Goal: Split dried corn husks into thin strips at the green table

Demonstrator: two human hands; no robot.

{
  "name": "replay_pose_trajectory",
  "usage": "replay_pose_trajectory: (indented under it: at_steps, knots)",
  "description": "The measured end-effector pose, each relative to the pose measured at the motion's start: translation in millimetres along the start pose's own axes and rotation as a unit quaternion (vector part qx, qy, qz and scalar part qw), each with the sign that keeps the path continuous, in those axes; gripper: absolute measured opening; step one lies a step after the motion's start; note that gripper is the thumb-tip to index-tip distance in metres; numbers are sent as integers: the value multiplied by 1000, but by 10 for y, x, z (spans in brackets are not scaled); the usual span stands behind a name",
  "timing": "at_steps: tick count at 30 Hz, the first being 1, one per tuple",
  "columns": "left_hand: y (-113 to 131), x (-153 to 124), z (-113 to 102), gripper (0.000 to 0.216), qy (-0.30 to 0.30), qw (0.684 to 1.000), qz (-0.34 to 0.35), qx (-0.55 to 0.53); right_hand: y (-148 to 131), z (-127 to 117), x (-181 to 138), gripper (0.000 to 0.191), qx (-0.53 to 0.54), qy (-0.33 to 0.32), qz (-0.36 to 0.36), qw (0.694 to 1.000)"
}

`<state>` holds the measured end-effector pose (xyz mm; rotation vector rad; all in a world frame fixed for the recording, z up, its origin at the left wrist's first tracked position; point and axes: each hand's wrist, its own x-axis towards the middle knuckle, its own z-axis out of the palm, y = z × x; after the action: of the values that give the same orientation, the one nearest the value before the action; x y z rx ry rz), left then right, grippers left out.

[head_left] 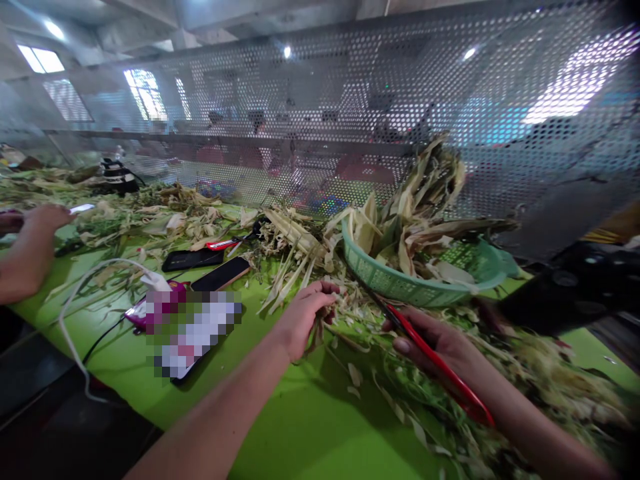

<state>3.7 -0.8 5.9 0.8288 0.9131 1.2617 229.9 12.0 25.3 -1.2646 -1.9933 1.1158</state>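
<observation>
My right hand (434, 340) is closed round a pair of red-handled scissors (440, 367). Their dark blade points up and left, passing in front of the green basket's lower rim. To the left of the blade, my left hand (305, 317) is closed, its fingers bent together on some dry plant leaves that hang below the palm. The fingertips are partly hidden among pale scraps (350, 300). Beyond both hands stands a pale green plastic basket (430, 291) holding dried corn husks (415, 233).
Phones (220, 273) and a purple power bank or adapter (155, 307) with a white cable lie left on the green table (280, 427). A second red-handled tool (223, 245) lies behind them. Another person's arm (30, 247) is at far left. A perforated metal screen (300, 100) rises behind.
</observation>
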Motion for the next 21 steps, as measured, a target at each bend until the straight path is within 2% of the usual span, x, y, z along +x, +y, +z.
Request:
replay_pose_trajectory:
  at_steps: [4, 11, 15, 18, 21]
  knots:
    - [18, -5, 16, 22, 12, 1000, -6, -15, -54, -11, -7, 31, -9, 13, -14, 1000]
    - [17, -23, 17, 29, 14, 1000, -14, -11, -64, 16, -24, 37, 24, 29, -19, 999]
    - [-13, -22, 22, 37, 7, 1000, -2, -2, -14, 40, -28, 44, 93, 86, 26, 992]
    - [-67, -29, 39, 39, -12, 999, 0, 30, 17, 60, -27, 45, 154, 144, 30, 977]
    - [-147, -37, 67, 39, -41, 997, -10, 60, 33, 103, -23, 42, 195, 142, 12, 970]
